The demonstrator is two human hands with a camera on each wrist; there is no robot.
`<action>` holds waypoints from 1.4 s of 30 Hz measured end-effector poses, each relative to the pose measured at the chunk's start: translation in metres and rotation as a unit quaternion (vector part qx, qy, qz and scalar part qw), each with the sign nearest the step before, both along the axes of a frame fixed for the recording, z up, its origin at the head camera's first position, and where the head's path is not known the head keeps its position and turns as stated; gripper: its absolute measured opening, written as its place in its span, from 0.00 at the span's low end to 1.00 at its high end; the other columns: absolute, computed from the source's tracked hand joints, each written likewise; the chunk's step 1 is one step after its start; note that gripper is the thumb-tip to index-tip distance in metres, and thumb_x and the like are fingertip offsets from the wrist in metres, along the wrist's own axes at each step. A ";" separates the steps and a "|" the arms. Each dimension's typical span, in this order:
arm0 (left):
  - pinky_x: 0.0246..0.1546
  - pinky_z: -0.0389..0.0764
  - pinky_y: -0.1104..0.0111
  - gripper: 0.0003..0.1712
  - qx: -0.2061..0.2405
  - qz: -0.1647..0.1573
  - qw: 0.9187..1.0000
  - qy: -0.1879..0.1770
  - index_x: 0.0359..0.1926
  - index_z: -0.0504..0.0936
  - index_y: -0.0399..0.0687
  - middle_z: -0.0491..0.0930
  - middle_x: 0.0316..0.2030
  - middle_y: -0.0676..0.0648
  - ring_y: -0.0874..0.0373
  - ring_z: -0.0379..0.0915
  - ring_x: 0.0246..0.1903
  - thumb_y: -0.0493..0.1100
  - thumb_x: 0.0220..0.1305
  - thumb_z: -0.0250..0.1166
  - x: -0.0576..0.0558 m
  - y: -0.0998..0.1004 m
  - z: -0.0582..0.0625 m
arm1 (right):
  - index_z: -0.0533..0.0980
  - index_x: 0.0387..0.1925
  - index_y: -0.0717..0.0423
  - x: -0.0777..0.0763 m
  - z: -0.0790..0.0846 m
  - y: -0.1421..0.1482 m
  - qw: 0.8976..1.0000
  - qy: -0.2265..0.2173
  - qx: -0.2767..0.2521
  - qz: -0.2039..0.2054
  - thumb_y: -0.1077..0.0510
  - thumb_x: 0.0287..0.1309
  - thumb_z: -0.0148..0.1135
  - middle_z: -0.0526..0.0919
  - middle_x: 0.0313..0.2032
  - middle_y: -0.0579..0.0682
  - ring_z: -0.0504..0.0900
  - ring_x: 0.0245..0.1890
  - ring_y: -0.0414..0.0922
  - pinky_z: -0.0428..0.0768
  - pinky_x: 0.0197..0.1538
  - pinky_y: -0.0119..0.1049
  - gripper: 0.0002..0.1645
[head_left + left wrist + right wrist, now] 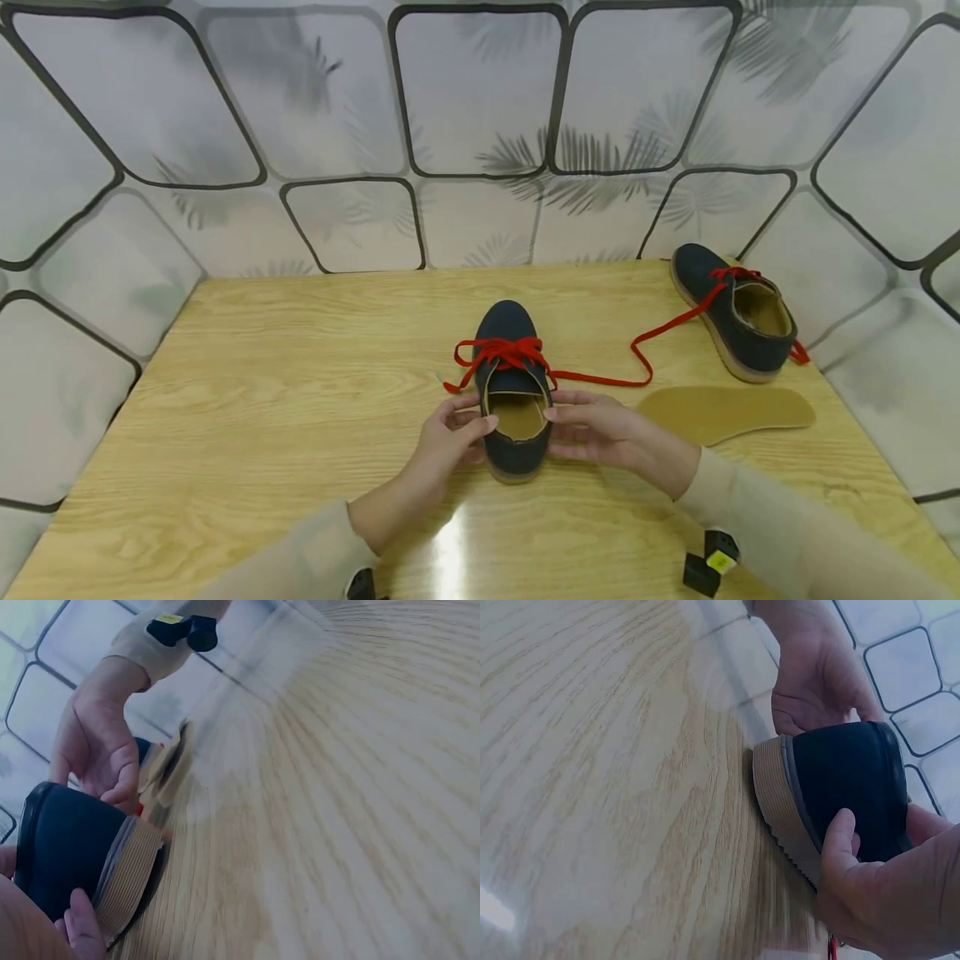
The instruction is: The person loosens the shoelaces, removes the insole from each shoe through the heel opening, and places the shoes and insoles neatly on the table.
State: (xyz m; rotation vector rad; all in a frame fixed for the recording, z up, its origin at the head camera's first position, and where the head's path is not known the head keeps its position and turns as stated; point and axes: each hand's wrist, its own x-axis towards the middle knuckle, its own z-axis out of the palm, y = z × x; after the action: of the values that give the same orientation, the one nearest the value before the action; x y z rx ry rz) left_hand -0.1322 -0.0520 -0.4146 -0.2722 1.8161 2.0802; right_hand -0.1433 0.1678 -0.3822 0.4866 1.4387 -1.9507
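Note:
A dark blue shoe (506,321) with red laces (512,353) lies sole down on the table, toe pointing away from me. My left hand (448,435) holds its left side, thumb over the collar's edge and fingers along the outside. On the opposite side my right hand (611,429) grips it the same way, thumb at the rim of the opening. Both wrist views show the heel (71,844) between the hands, with the ridged tan sole (776,787) close to the tabletop. The tan inside of the shoe shows through its opening.
A matching shoe (731,325) lies at the back right of the wooden table (300,375). A loose tan insole (731,414) is in front of it, near my right forearm. One red lace (600,380) stretches across the table between the two shoes. Patterned panels (480,92) surround the table.

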 end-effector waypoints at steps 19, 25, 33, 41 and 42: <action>0.36 0.78 0.75 0.13 0.150 0.104 0.977 -0.109 0.40 0.77 0.33 0.78 0.27 0.50 0.63 0.75 0.30 0.42 0.68 0.58 -0.039 0.001 -0.002 | 0.73 0.45 0.59 -0.027 0.006 0.016 0.988 -0.108 -0.075 -0.082 0.49 0.70 0.45 0.74 0.43 0.49 0.70 0.48 0.44 0.73 0.54 0.35 0.18; 0.30 0.76 0.77 0.12 0.140 0.123 0.971 -0.150 0.35 0.77 0.40 0.76 0.24 0.51 0.64 0.71 0.25 0.45 0.69 0.57 -0.047 0.005 0.001 | 0.71 0.49 0.59 -0.060 0.009 0.021 0.991 -0.116 -0.053 -0.050 0.47 0.70 0.44 0.74 0.42 0.49 0.71 0.45 0.43 0.73 0.54 0.33 0.20; 0.33 0.70 0.77 0.12 0.226 0.174 0.924 -0.253 0.33 0.74 0.47 0.72 0.29 0.52 0.64 0.66 0.30 0.49 0.68 0.57 -0.062 0.008 0.013 | 0.67 0.49 0.57 -0.097 0.010 0.008 0.992 -0.129 0.008 -0.002 0.41 0.66 0.49 0.68 0.44 0.48 0.69 0.43 0.43 0.73 0.48 0.32 0.24; 0.34 0.76 0.77 0.08 0.288 0.204 0.897 -0.267 0.30 0.72 0.44 0.76 0.24 0.50 0.63 0.73 0.26 0.40 0.68 0.55 -0.067 0.001 0.013 | 0.70 0.33 0.54 -0.104 0.008 -0.001 0.989 -0.147 0.033 0.008 0.43 0.65 0.51 0.73 0.30 0.47 0.70 0.35 0.42 0.72 0.45 0.32 0.19; 0.34 0.77 0.78 0.07 0.296 0.206 0.895 -0.263 0.30 0.72 0.44 0.76 0.23 0.50 0.63 0.74 0.25 0.38 0.68 0.55 -0.067 0.001 0.012 | 0.71 0.31 0.54 -0.105 0.008 -0.002 0.989 -0.142 0.038 0.018 0.42 0.65 0.51 0.73 0.29 0.47 0.70 0.34 0.41 0.72 0.45 0.32 0.19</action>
State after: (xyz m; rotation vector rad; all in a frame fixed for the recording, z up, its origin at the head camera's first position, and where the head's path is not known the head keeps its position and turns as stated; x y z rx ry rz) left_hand -0.1996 -0.0511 -0.4021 -0.9986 0.8070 2.3982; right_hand -0.2480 0.1656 -0.3740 0.7359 1.3309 -1.7231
